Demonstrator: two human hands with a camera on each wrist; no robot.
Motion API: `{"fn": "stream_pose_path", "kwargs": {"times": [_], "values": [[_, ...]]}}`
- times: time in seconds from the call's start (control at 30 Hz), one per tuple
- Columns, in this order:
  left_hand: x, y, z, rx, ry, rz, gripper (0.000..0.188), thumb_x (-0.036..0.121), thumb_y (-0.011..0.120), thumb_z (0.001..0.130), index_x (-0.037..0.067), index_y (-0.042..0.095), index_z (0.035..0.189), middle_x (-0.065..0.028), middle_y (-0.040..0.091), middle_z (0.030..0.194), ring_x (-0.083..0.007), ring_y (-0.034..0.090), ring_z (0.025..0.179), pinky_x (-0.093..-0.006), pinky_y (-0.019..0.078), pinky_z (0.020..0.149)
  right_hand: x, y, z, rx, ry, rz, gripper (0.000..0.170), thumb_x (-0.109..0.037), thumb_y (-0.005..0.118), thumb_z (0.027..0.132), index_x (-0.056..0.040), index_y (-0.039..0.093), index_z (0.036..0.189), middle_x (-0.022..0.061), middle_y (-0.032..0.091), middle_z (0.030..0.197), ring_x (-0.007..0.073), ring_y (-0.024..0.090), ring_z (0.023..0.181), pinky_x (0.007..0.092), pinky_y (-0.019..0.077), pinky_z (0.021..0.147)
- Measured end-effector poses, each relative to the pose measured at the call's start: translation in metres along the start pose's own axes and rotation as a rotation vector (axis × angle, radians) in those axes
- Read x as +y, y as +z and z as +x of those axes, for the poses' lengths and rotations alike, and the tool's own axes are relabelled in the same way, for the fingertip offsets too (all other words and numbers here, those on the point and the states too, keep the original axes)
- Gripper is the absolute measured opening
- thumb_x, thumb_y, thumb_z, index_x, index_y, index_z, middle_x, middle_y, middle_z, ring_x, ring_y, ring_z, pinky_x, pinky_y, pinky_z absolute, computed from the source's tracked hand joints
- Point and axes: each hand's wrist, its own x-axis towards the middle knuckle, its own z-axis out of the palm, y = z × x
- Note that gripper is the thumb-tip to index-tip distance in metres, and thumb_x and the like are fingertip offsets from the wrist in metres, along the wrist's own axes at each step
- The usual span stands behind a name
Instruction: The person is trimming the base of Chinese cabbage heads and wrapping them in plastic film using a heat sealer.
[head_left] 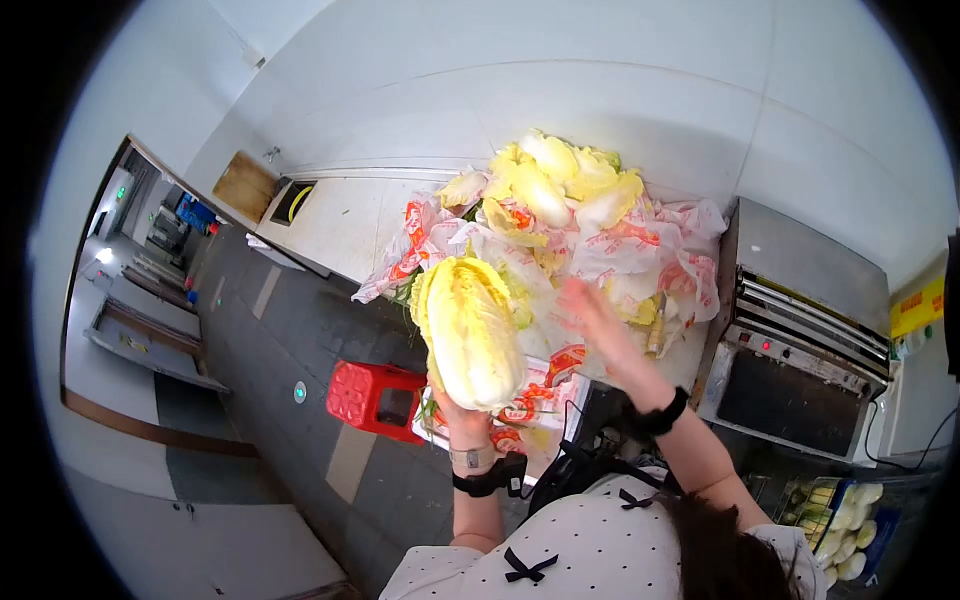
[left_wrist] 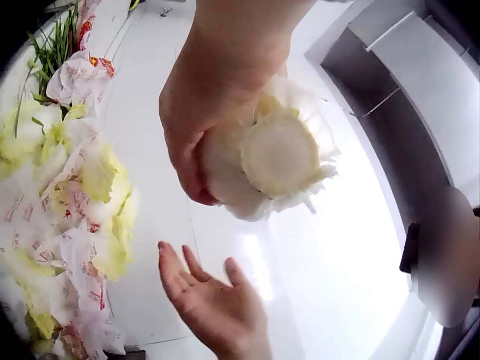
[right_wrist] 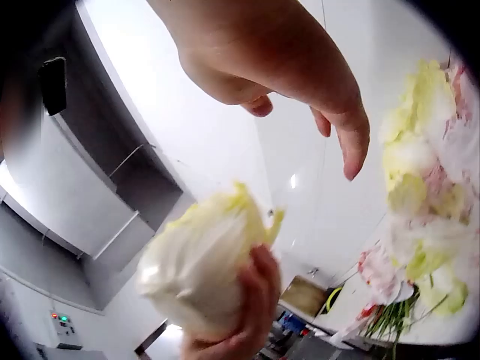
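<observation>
Cabbage (head_left: pixel 468 335) gripped in left hand (head_left: pixel 466 420), fingers curled round it; right hand (head_left: pixel 598 322) spread, touching nothing.

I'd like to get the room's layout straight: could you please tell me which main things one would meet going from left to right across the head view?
Brown board, red stool, napa cabbage, the person's right hand, metal appliance, yellow sign.
</observation>
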Motion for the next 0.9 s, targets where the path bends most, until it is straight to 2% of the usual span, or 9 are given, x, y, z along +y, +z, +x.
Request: {"fn": "stream_pose_path", "kwargs": {"times": [0.17,0.27,0.4,0.47,0.57,0.6,0.73,0.83,0.9], "values": [[-0.014,-0.009,0.003,-0.129,-0.074,0.174,0.05,0.031,0.038,0.088,-0.001,0.04,0.126,-0.0156,0.052,0.118,-0.027,0.056,0.103,-0.0382,0.0459,0.088,-0.02,0.042,-0.066,-0.188,-0.083,-0.049,0.068,-0.029,0.056,0.086,-0.001,0.018,0.135,0.0185,0.029,0.135,0.0269,0.031,0.125,0.0361,0.0343,0.097],[-0.03,-0.006,-0.008,-0.116,-0.095,0.305,0.053,0.031,0.038,0.086,-0.003,0.037,0.126,-0.0172,0.051,0.118,-0.0277,0.054,0.106,-0.0378,0.0442,0.09,-0.005,0.035,-0.071,-0.155,-0.325,-0.46,0.084,-0.026,0.067,0.076,0.0013,0.015,0.136,0.0224,0.026,0.135,0.0303,0.03,0.125,0.0373,0.0312,0.099],[-0.048,-0.004,-0.014,-0.291,0.006,0.55,0.058,0.036,0.043,0.088,-0.004,0.03,0.129,-0.0151,0.044,0.126,-0.0226,0.047,0.113,-0.0353,0.0395,0.094,-0.002,0.035,-0.077,0.044,-0.286,-0.315,0.098,-0.02,0.075,0.066,0.0025,0.01,0.136,0.0224,0.029,0.132,0.0293,0.032,0.124,0.0371,0.0287,0.101],[-0.054,0.007,-0.017,-0.408,0.083,0.517,0.064,0.043,0.044,0.089,-0.003,0.028,0.13,-0.0149,0.043,0.127,-0.0217,0.045,0.115,-0.0347,0.0381,0.095,-0.004,0.028,-0.078,0.078,-0.33,-0.234,0.097,-0.017,0.075,0.066,0.0023,0.01,0.136,0.0211,0.03,0.132,0.028,0.033,0.124,0.0371,0.0286,0.101],[-0.037,0.028,-0.01,-0.411,-0.054,0.557,0.074,0.057,0.035,0.088,0.0,0.025,0.134,-0.0133,0.038,0.132,-0.0237,0.041,0.119,-0.0364,0.0359,0.097,-0.018,0.017,-0.081,0.026,-0.354,-0.098,0.096,-0.009,0.073,0.065,0.0015,0.011,0.136,0.0174,0.03,0.134,0.0245,0.03,0.125,0.0363,0.0264,0.103],[-0.035,0.042,-0.013,-0.318,-0.078,0.635,0.081,0.061,0.04,0.083,0.001,0.023,0.134,-0.0135,0.038,0.132,-0.0243,0.04,0.12,-0.0375,0.0342,0.099,-0.023,0.015,-0.082,-0.008,-0.378,-0.081,0.095,-0.008,0.073,0.065,0.0014,0.011,0.137,0.0169,0.03,0.134,0.0242,0.03,0.126,0.036,0.0256,0.103],[-0.049,0.036,-0.017,-0.315,-0.296,0.39,0.087,0.069,0.034,0.078,0.011,0.017,0.139,-0.0107,0.029,0.14,-0.0278,0.034,0.125,-0.0407,0.0313,0.102,-0.027,0.018,-0.087,-0.05,-0.409,-0.136,0.093,-0.006,0.071,0.065,0.0008,0.013,0.137,0.0156,0.028,0.136,0.0229,0.027,0.127,0.0355,0.0228,0.104],[-0.054,0.03,-0.01,-0.574,-0.189,0.284,0.089,0.071,0.036,0.077,0.011,0.018,0.139,-0.0112,0.028,0.14,-0.0283,0.034,0.126,-0.0419,0.0305,0.103,-0.028,0.017,-0.087,-0.061,-0.407,-0.225,0.09,-0.013,0.072,0.066,0.0015,0.017,0.136,0.0178,0.028,0.135,0.0266,0.027,0.128,0.0364,0.0226,0.104],[-0.055,0.029,-0.009,-0.608,-0.204,0.232,0.088,0.071,0.036,0.077,0.011,0.018,0.139,-0.0113,0.028,0.14,-0.0289,0.034,0.126,-0.0426,0.0304,0.103,-0.031,0.016,-0.088,-0.057,-0.427,-0.394,0.089,-0.018,0.072,0.066,0.002,0.02,0.136,0.0197,0.029,0.135,0.03,0.028,0.127,0.0373,0.0234,0.104]]}}
